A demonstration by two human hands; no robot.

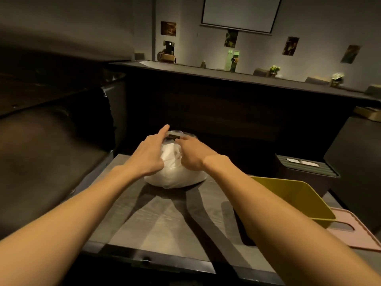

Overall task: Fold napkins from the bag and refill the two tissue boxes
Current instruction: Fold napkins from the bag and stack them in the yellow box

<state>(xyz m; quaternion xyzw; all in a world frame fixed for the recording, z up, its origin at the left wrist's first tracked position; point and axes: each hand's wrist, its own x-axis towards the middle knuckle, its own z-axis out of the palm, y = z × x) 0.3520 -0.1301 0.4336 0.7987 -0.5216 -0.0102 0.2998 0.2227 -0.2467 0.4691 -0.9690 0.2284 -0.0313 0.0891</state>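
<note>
A clear plastic bag (175, 172) stuffed with white napkins sits on the dark wooden table (156, 221), in the middle, with a dark clip or tie at its top. My left hand (149, 152) rests against the bag's upper left side, index finger stretched out past the top. My right hand (190, 154) pinches the bag's top by the dark clip. A yellow tissue box (296, 201) lies open at the right of the table. A dark tissue box (307, 170) with a slotted lid stands behind it.
A pink lid (354, 232) lies flat at the table's right edge, under the yellow box. A dark padded seat back rises on the left. A dark partition wall stands just behind the table. Farther tables carry small flower pots.
</note>
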